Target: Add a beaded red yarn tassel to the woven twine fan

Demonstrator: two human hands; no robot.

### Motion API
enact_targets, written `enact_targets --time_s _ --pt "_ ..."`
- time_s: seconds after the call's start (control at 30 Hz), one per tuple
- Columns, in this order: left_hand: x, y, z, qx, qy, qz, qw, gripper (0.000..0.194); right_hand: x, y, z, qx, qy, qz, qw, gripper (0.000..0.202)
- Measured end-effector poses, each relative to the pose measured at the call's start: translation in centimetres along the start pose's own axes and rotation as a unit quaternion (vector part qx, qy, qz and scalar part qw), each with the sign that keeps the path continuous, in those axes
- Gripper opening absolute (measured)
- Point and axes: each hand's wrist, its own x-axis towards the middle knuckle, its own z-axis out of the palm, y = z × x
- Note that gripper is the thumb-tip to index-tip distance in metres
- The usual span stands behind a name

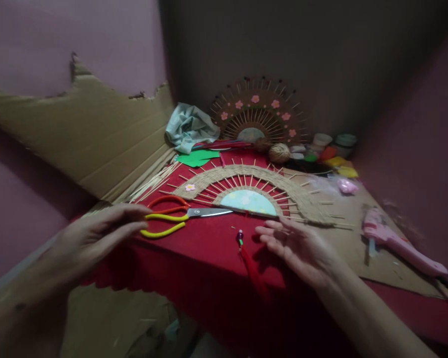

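Observation:
My left hand (100, 233) is at the left table edge, thumb and fingertips closing on the yellow handle of a pair of scissors (205, 213). One handle loop is orange-red, and the blades point right along the fan's lower edge. My right hand (302, 248) is open, palm turned inward and fingers stretched, with nothing in it. Just left of its fingers lies a red tassel (252, 271) with a dark bead and a green bit on top. Behind both hands lies a half-round woven fan (298, 191) of sticks and twine, with a pale blue centre and one pink flower.
A red cloth (201, 251) covers the table. At right, a pink glue gun (399, 243) rests on cardboard (373, 266). A finished-looking flowered fan (265, 102) leans at the back, near a twine ball (279, 153), green sheet (197, 158) and crumpled cloth (190, 127).

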Motion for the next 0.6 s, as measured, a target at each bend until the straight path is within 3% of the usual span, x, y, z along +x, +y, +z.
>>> enact_targets --time_s 0.1,0.23,0.37,0.6 --pt "2.5 0.6 1.3 0.042 0.024 0.002 0.999 0.041 -0.2 -0.3 0.4 0.08 0.057 -0.014 0.995 0.015" --pt "5.1 0.6 2.7 0.182 -0.082 0.124 0.972 0.04 0.3 -0.9 1.7 0.141 0.111 -0.016 0.984 0.031" --pt "5.5 -0.1 3.0 0.179 -0.152 0.171 0.957 0.036 0.7 -1.1 2.6 0.15 0.128 -0.008 0.98 0.031" --pt "5.6 -2.4 3.3 0.157 -0.139 0.24 0.948 0.034 1.6 -1.7 3.0 0.151 0.131 -0.027 0.979 0.036"
